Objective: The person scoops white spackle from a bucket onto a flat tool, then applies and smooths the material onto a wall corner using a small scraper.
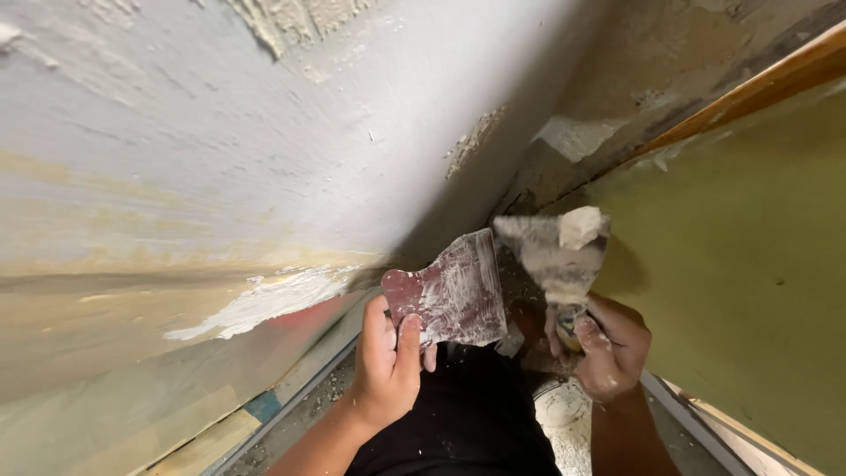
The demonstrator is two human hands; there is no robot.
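My left hand (388,366) grips a reddish putty scraper (454,291) smeared with white filler, its blade pointing up toward the corner of the wall. My right hand (608,344) holds a second, broader putty knife (555,251) with a lump of white filler (580,226) on its blade. The two blades sit side by side, nearly touching, close to the corner where the plastered wall (220,159) meets the other wall. A fresh smear of white filler (264,304) lies on the wall left of my left hand.
A green door or panel (749,264) with a wooden frame edge (758,88) stands on the right. Rough, chipped plaster (476,141) runs along the corner. A floor strip with debris (308,397) and a white bucket (564,414) lie below, by my dark trousers.
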